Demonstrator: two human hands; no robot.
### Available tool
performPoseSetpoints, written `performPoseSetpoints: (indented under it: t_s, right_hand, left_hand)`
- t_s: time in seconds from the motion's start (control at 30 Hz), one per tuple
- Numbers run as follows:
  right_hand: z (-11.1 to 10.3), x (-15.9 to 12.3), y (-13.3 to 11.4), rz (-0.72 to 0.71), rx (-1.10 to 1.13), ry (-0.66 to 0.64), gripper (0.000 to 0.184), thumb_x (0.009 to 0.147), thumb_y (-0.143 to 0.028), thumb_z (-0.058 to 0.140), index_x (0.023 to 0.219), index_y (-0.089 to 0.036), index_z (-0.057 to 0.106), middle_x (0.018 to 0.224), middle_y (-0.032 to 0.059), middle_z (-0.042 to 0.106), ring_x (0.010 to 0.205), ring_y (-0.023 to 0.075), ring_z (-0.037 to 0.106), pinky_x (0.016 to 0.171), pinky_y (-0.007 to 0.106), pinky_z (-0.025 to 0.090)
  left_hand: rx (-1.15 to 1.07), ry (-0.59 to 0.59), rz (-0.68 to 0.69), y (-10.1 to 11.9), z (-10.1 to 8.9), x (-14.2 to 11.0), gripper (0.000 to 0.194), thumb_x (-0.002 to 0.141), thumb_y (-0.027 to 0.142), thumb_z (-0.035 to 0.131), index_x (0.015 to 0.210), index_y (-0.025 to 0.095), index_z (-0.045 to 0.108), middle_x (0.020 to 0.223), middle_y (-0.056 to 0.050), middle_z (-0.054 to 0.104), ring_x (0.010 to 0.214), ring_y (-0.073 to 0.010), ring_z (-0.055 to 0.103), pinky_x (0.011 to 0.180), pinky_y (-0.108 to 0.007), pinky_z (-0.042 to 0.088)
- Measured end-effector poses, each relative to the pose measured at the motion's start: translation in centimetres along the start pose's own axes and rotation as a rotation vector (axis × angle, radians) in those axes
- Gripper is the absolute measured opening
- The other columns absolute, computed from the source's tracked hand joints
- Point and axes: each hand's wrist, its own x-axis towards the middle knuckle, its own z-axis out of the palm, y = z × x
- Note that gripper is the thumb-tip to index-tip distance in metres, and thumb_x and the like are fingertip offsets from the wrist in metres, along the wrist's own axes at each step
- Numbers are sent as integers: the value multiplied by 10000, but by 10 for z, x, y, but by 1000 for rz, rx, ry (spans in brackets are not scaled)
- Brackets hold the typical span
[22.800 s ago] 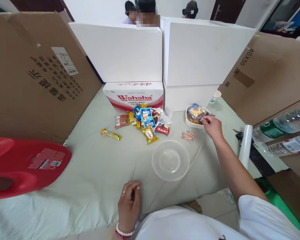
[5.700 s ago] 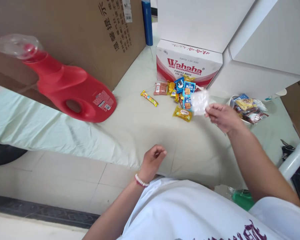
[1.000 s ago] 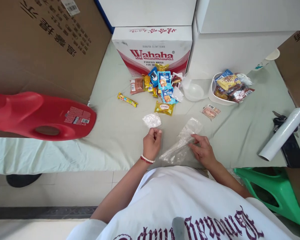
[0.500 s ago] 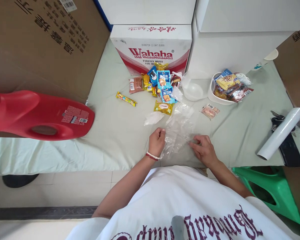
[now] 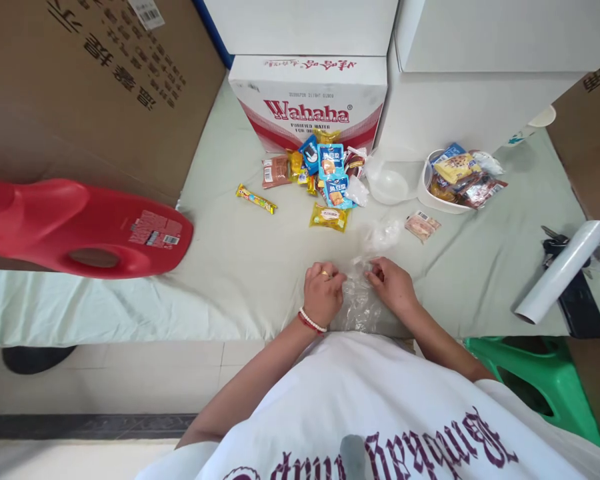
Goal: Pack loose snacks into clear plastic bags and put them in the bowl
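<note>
Plastic bag [image 5: 361,308], its length pointed inward from the tabletop [image 5: 250,267] front edge, is pinched by the right hand [image 5: 394,283]; any hold by the adjacent left hand [image 5: 322,299] cannot be told.

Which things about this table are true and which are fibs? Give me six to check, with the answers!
1. A ring is on the left hand. True.
2. The white bowl is full of soup. False: it holds wrapped snacks.
3. Crumpled clear plastic lies between the left hand and the right hand. True.
4. The stool is blue. False: it is green.
5. The thin yellow stick-shaped pack lies to the left of the snack pile. True.
6. The Wahaha box is closer to the person than the snack pile. False: it is behind the pile.
</note>
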Motion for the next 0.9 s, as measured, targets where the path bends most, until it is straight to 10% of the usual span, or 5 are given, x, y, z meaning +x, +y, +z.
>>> performPoseSetpoints:
  t_s: [0.33, 0.53, 0.73, 0.9]
  right_hand:
    - [-43, 31, 29, 32, -181, 470, 700, 848, -509, 668, 1443, -181, 500, 1305, 192, 529, 1002, 292, 625, 780, 413, 537]
    - [-54, 65, 43, -71, -362, 203, 209, 909, -284, 564, 1021, -227, 731, 1035, 107, 653, 878, 244, 630, 720, 336, 494]
    - [-86, 106, -20, -342, -260, 427, 273, 996, -290, 465, 1032, -199, 719, 1001, 107, 662, 945, 245, 619, 833, 347, 485]
    - [-101, 216, -83, -535, -263, 469, 343, 1057, -315, 374, 1064, -153, 676, 1095, 104, 618, 1074, 245, 596, 949, 394, 477]
  left_hand:
    - [167, -173, -183, 5, 15, 20, 520, 952, 461, 568, 1349, 126, 540, 1221, -178, 680, 1101, -318, 637, 908, -432, 439]
    - [66, -170, -127, -5, 12, 22, 175, 972, 286, 513, 991, 201, 664, 972, -109, 693, 925, -266, 656, 814, -373, 452]
    - [-190, -34, -124, -24, 14, 6, 204, 919, 187, 534, 1081, 192, 658, 981, -88, 682, 869, -223, 649, 814, -351, 493]
    - [-398, 21, -204, -29, 12, -1, 177, 875, 174, 558, 1023, 193, 653, 950, -56, 702, 840, -184, 656, 808, -320, 510]
